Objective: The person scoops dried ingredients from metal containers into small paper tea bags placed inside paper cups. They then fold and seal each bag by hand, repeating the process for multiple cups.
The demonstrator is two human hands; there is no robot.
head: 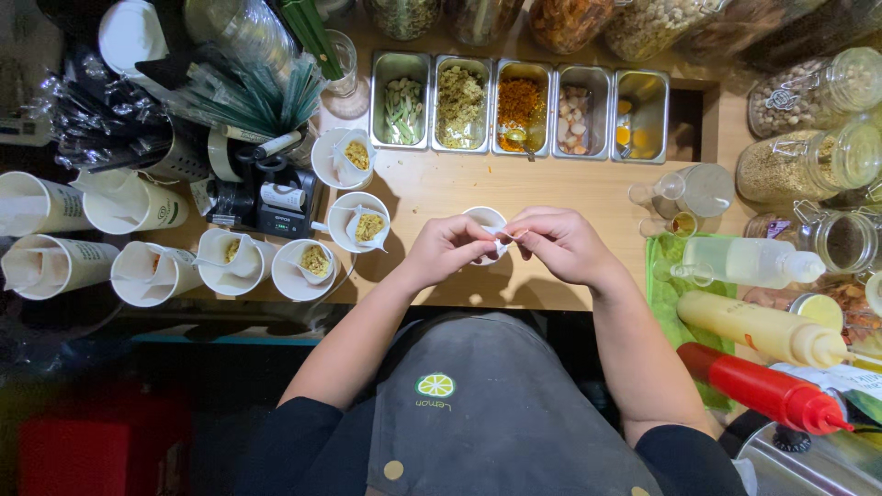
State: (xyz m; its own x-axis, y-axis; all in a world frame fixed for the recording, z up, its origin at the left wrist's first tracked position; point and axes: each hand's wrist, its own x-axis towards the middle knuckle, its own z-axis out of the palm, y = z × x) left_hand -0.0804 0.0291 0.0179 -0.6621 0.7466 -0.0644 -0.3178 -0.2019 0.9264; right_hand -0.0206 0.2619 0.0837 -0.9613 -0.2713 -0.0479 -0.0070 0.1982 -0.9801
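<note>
My left hand and my right hand meet over the wooden counter, both pinching a small white filter bag between their fingertips. Right behind the hands stands a white paper cup, partly hidden by the fingers. To the left, several white paper cups hold white bags filled with yellow-green dried mix.
A row of steel trays with dried ingredients lines the back. Glass jars stand at the right, squeeze bottles lie on a green cloth. At left are a small label printer, straws and stacked paper cups.
</note>
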